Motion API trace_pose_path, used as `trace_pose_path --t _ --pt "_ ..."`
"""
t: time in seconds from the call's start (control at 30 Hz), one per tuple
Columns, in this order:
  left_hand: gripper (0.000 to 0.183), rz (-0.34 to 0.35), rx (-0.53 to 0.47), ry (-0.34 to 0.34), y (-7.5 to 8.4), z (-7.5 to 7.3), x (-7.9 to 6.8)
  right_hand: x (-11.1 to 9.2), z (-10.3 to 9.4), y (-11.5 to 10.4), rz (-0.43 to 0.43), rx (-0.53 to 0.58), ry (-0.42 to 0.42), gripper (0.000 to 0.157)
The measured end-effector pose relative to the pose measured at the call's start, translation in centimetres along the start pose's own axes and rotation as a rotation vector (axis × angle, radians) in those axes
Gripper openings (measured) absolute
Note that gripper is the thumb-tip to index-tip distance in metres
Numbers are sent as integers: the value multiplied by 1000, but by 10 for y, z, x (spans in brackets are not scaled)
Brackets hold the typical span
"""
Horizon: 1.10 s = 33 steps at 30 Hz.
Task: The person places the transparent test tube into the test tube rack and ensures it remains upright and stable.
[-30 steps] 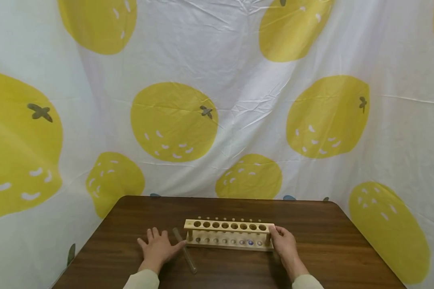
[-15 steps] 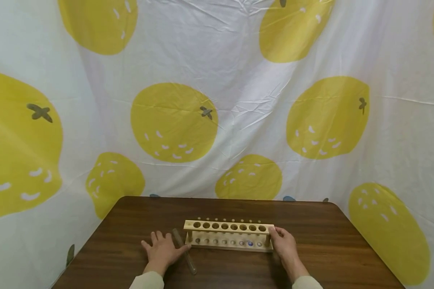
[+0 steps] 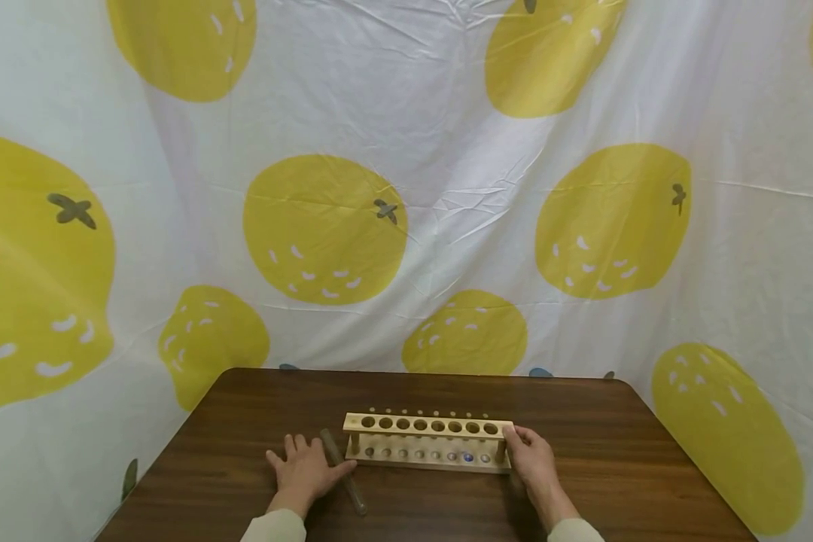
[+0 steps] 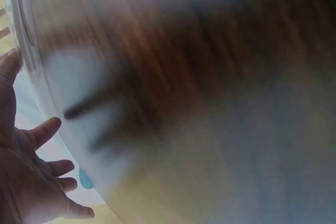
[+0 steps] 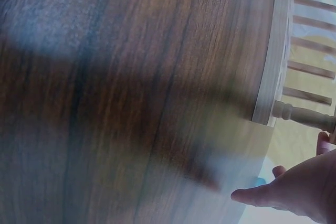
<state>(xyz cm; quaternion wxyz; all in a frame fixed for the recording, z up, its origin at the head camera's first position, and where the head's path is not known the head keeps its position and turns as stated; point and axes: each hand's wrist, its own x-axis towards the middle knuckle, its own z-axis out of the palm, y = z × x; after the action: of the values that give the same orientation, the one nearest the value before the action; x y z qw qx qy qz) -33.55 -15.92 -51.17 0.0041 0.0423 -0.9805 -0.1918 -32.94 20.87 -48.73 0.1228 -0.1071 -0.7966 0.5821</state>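
Note:
A pale wooden test tube rack stands on the table, with one row of round holes along its top board. At its right end, my right hand holds the top board by the corner. To the left of the rack a clear glass test tube lies aslant on the table. My left hand has its fingers spread, and its thumb crosses over the tube close to the rack's lower left corner. In the left wrist view the thumb is right at the test tube.
The dark brown wooden table has rounded far corners. Behind it hangs a white cloth printed with yellow fruit. A small blue spot shows in the rack's base, among its row of round recesses. Short pegs stick up along the rack's back.
My left hand has shifted a little to the right and toward me, bringing its thumb farther across the test tube. The right hand, rack and tube look nearly unchanged.

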Motion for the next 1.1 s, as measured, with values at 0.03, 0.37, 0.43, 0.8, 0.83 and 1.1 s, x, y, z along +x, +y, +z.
trace_pose_path --t 0.03,0.37,0.43,0.8,0.83,1.1 --pt "103 3 -5 1 -1 -1 0 0 0 0 0 -1 0 49" --pt "86 6 -32 -1 -10 -8 -2 0 -1 2 -5 -15 -5 51" --pt "82 6 -31 -4 -11 -10 -2 0 -1 2 -1 -15 -5 51" --pt "61 -12 -26 -52 -17 -19 2 0 -1 1 -3 -18 -7 51" --pt "60 -13 -24 -54 -17 -20 2 0 -1 1 -3 -19 -7 51" --pt "55 -15 -3 -23 -20 -17 4 0 -2 1 -13 -29 -12 51"
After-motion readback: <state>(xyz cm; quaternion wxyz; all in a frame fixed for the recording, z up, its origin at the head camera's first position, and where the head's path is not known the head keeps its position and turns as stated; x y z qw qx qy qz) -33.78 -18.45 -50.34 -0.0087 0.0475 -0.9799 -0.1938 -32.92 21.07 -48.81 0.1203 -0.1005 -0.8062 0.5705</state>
